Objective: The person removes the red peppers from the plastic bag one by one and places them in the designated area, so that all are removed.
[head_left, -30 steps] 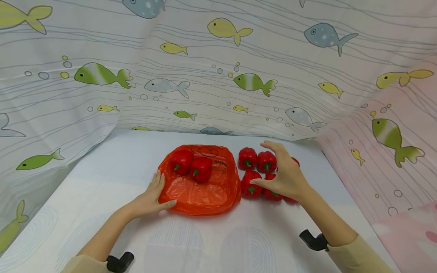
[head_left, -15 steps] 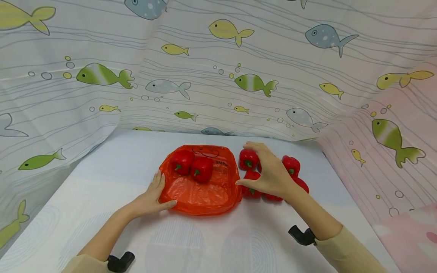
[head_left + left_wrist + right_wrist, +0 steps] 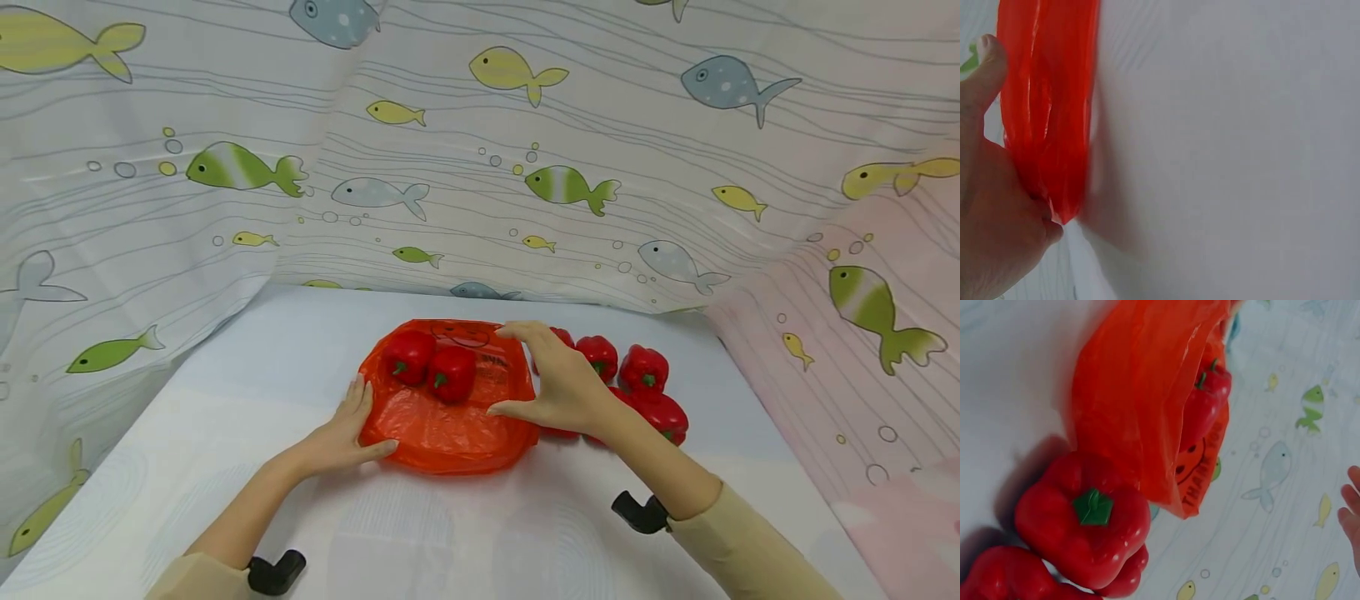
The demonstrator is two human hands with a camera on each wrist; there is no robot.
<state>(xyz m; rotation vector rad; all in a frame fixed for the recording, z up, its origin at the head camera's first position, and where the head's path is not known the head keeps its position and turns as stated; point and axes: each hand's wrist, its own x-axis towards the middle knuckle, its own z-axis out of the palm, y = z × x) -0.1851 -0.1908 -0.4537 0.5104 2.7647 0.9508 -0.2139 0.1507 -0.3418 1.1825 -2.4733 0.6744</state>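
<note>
An orange-red plastic bag (image 3: 450, 442) stands with its mouth spread wide on the table. Two red bell peppers, one on the left (image 3: 410, 357) and one beside it (image 3: 452, 374), lie inside. My left hand (image 3: 337, 437) rests against the bag's left side, fingers extended and thumb at the front rim. Over the bag's right rim hovers my right hand (image 3: 558, 379), thumb and fingers spread apart with nothing between them. Several more red bell peppers (image 3: 1085, 519) sit just right of the bag, some hidden behind the right hand in the head view.
A white patterned cloth (image 3: 420, 533) covers the table. Fish-print curtains (image 3: 450, 142) hang close behind it and along both sides. A black wrist mount (image 3: 641, 511) sticks out from the right forearm, and another (image 3: 277, 572) from the left.
My right hand has moved left, from above the loose peppers to over the bag's right rim. The left hand stays on the bag. The head view has shifted slightly.
</note>
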